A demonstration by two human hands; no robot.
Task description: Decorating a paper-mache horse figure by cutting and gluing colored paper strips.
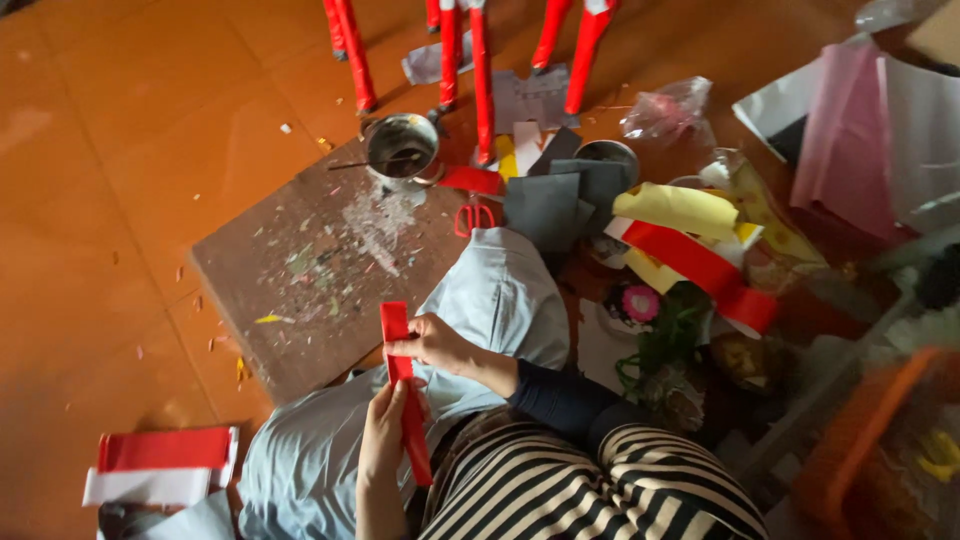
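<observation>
Above the lap, both hands (410, 385) pinching 1 long red paper strip (405, 385).

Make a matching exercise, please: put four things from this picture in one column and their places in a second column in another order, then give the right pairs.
Things:
1. long red paper strip
2. round metal pot
3. red-handled scissors
4. red and white paper stack

Places:
A. on the orange floor, lower left
B. far edge of the brown board
C. held in the left hand and right hand
D. just beyond the grey-trousered knee

Pairs: 1-C, 2-B, 3-D, 4-A
</observation>
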